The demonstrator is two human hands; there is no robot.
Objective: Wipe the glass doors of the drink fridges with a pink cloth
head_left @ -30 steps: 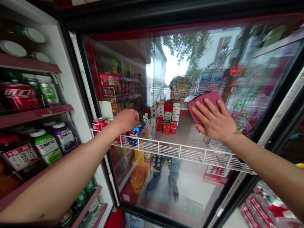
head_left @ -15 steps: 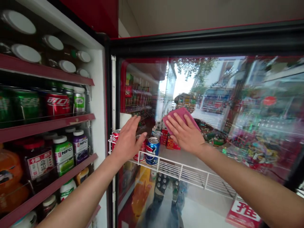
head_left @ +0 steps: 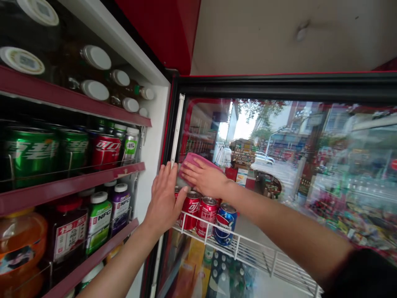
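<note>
My right hand [head_left: 207, 179] holds a pink cloth [head_left: 192, 158] flat against the glass door [head_left: 238, 161], near its hinge-side edge. Part of the cloth is hidden beneath the palm and fingers. My left hand [head_left: 164, 200] is open, fingers stretched upward and thumb apart, in front of the door's white edge strip [head_left: 177, 128]. Nothing is in it. Just below my right hand, red cola cans [head_left: 207, 215] and a blue Pepsi can [head_left: 225, 224] stand in a white wire rack [head_left: 237, 247] on the door.
On the left, refrigerator shelves with dark red front rails [head_left: 77, 184] hold green cans [head_left: 31, 151], a red can [head_left: 105, 150] and several bottles, among them a green NFC bottle [head_left: 98, 223]. A black frame [head_left: 279, 89] borders the door. Street and shop goods show in the glass.
My right hand has slid the cloth left across the glass to the hinge side, close to my left hand. The view has shifted, showing more of the shelves and the red cans.
</note>
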